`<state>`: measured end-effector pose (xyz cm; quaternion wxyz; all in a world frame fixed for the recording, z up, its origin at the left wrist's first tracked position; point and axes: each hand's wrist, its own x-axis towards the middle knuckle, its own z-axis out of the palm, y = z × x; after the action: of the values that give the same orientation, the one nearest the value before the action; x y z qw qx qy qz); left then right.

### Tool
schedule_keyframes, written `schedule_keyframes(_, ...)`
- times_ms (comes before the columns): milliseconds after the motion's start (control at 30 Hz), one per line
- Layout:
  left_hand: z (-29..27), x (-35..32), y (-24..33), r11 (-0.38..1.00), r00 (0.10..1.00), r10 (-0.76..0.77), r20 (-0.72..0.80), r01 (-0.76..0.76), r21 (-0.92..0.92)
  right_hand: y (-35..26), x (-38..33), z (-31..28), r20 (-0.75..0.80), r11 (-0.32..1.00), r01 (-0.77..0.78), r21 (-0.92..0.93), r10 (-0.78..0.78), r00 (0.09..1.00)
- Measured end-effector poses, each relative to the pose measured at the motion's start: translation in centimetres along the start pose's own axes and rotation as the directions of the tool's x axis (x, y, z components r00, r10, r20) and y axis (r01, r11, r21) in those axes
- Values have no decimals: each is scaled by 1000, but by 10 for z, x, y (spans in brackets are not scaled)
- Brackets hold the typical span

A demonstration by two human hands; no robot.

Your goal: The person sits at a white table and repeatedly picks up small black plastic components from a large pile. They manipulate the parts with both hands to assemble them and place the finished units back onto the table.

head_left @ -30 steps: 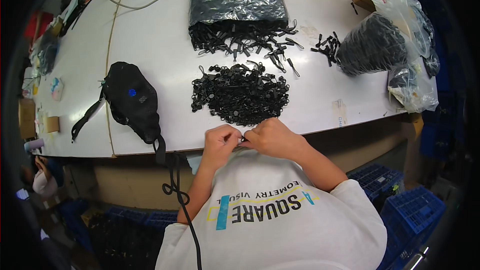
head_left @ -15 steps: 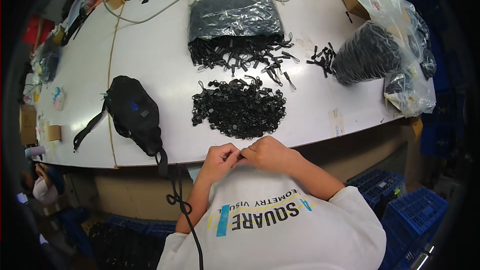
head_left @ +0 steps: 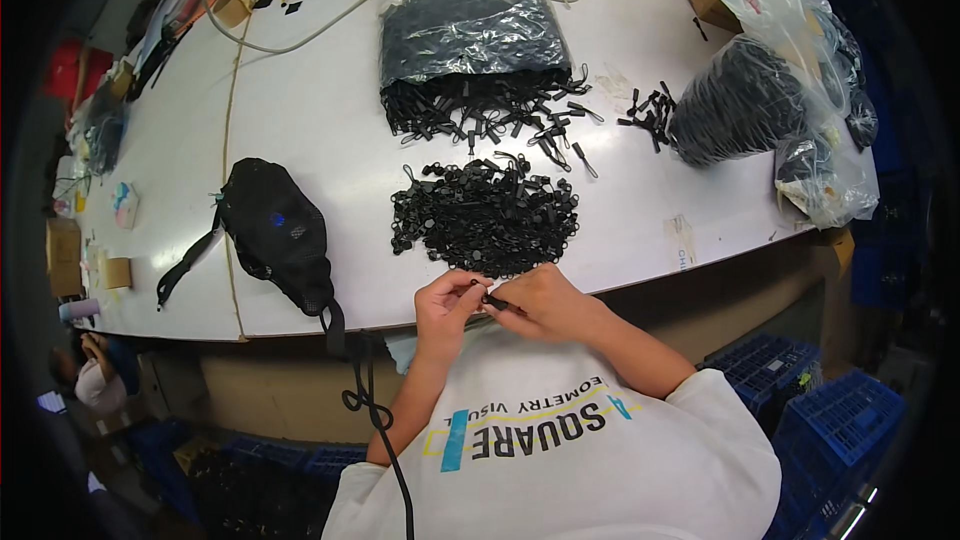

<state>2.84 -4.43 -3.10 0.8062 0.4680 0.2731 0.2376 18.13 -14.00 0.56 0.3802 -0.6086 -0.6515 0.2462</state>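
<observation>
At the table's near edge, my left hand (head_left: 441, 312) and my right hand (head_left: 545, 304) meet, both closed in a pinch. Between their fingertips is a small black corded pull (head_left: 491, 299), partly covered by the fingers. Just beyond them lies a heap of small black loops and discs (head_left: 485, 215). Farther back, black zipper pulls with cord loops (head_left: 470, 115) spill from the mouth of a clear plastic bag (head_left: 475, 35) packed with dark pieces.
A black mesh pouch (head_left: 270, 230) with a strap lies to the left. On the right are a few loose pulls (head_left: 652, 117), a wrapped black bundle (head_left: 740, 105) and plastic bags (head_left: 830, 175). Blue crates (head_left: 835, 420) stand below. Another person (head_left: 100, 375) is at far left.
Both hands have moved slightly away from my body, up to the heap's near edge. The black pull now shows between the fingertips. The whole view has shifted a little.
</observation>
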Motion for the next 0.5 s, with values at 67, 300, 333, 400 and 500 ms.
schedule_keyframes(67, -2, 0, -2, 991, 997, 71, 14, -73, 117, 0, -1, 0, -28, 1000, 18, 8, -18, 999)
schedule_keyframes(300, -9, 12, 19, 475, 822, 376, 428, -567, 673, -7, -3, 12, -97, 989, -143, -48, 138, 986)
schedule_keyframes(333, -11, 13, 17, 449, 806, 382, 452, -589, 672, -8, -4, 11, -60, 982, -172, -75, 168, 984)
schedule_keyframes(400, -14, 11, 15, 474, 831, 344, 438, -556, 683, -8, -4, 12, 4, 971, -201, -132, 204, 979)
schedule_keyframes(500, -4, 7, 17, 538, 860, 331, 389, -510, 671, -2, -7, 15, 67, 950, -221, -222, 241, 968)
